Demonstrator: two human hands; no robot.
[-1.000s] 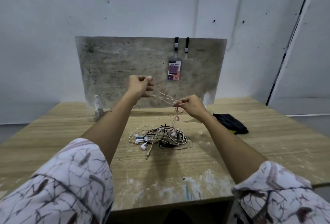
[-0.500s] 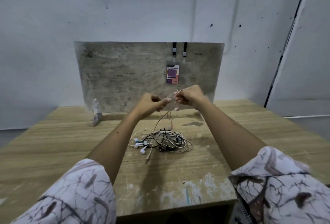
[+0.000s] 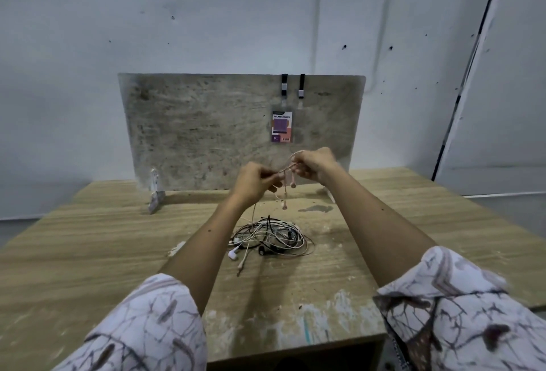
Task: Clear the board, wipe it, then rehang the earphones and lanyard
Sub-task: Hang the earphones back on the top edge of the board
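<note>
Hands together now, raised from a second ago: left hand (image 3: 256,179) and right hand (image 3: 313,164) both pinching the pink earphones (image 3: 287,184), gathering cord before the board (image 3: 206,128). Lanyard (image 3: 282,123) already hung; tangled earphones (image 3: 270,237) waiting on the bench (image 3: 88,246).

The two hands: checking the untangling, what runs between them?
In the head view, a pink earphone cord stretches between the left hand and the right hand, its buds dangling below.

Left hand (image 3: 254,179), right hand (image 3: 313,163); fingers pinched.
</note>
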